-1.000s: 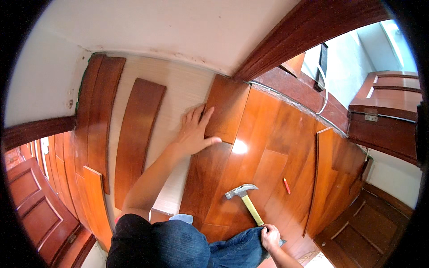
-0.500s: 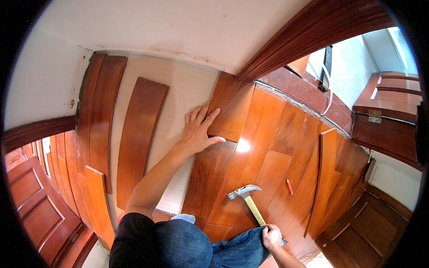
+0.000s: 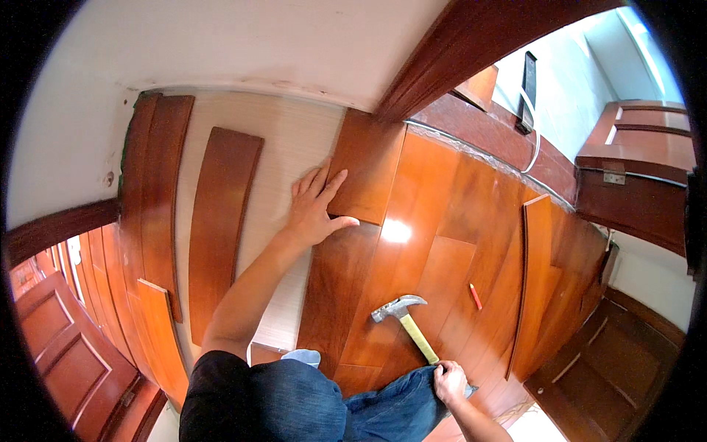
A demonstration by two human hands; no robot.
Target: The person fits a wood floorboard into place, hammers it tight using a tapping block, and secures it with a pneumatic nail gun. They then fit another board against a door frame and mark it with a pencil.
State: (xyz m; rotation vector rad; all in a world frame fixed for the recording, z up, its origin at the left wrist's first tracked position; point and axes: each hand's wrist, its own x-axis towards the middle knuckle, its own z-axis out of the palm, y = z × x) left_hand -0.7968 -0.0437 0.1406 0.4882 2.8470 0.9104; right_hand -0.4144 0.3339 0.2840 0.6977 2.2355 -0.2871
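Note:
My left hand [image 3: 313,210] lies spread over the long edge of the laid wooden floorboards, where a short plank [image 3: 366,166] meets a darker plank [image 3: 340,287] end to end. Its fingers reach along the short plank and the thumb rests near the joint. Down by my knee, my right hand [image 3: 451,381] is closed round the handle end of a claw hammer [image 3: 416,335] with a grey head and yellow handle. The hammer head is over the finished boards, pointing away from me; I cannot tell whether it touches them.
A loose plank [image 3: 224,228] lies on the pale underlay [image 3: 283,132] left of my hand. Another loose plank [image 3: 529,283] rests on the boards at right, near a red pencil [image 3: 476,296]. A stone threshold [image 3: 493,140] and dark door frame [image 3: 420,59] bound the far side.
The view has shifted slightly, so the room sits a little further left. Both hands keep their places: the left on the plank edge, the right on the hammer.

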